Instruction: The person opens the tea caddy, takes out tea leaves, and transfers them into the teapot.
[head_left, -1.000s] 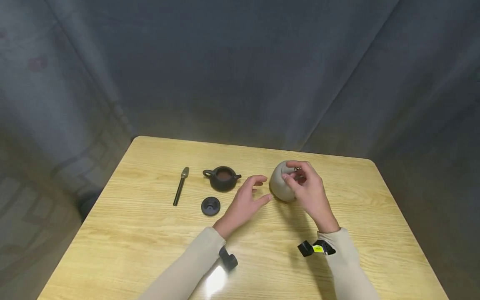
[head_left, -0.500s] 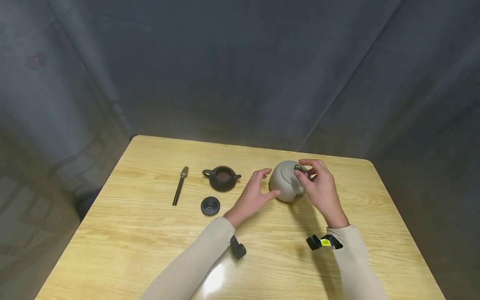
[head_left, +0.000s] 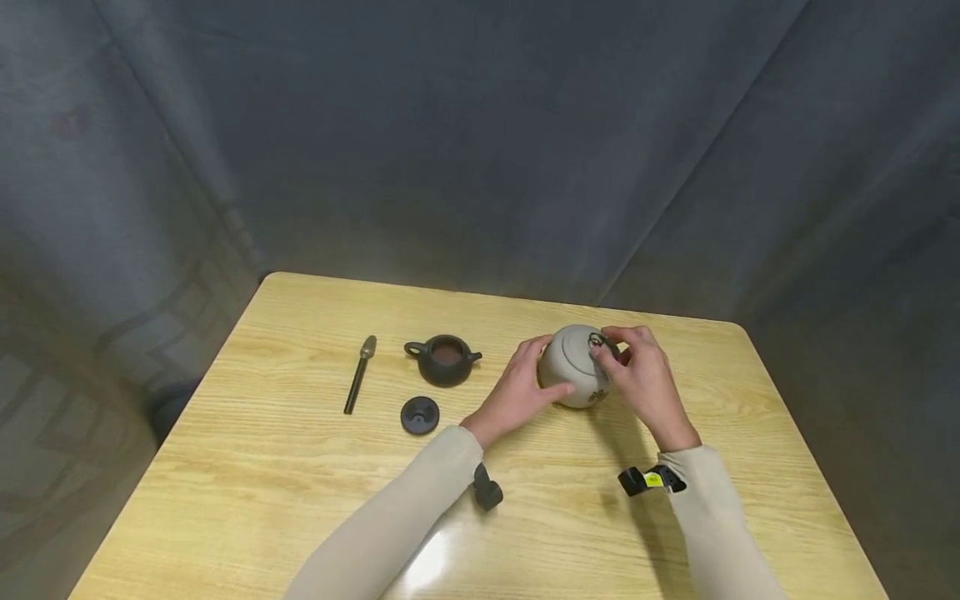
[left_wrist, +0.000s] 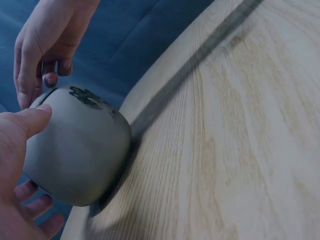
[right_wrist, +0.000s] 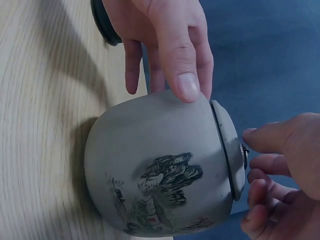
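Grey jar (head_left: 572, 371) standing upright toward far edge of desk (head_left: 285, 467); left hand (head_left: 519, 387) gripping its side, fingers wide; right hand (head_left: 643, 375) lying nearer lid ring (right_wrist: 245, 156), fingers narrow, pinch unclear.

Warm light on the desk (head_left: 247, 492), gloom on the curtain (head_left: 465, 167)
From where I stand, white glare blooms on the desk's near side, and a soft shadow lies beside the right sleeve (head_left: 712, 508). The curtain is dim, its folds softly blurred. Both wrist views look cooler; a long shadow stripes the desk near the jar (left_wrist: 77, 145) in the left one, and the jar's painted side is fairly sharp in the right.
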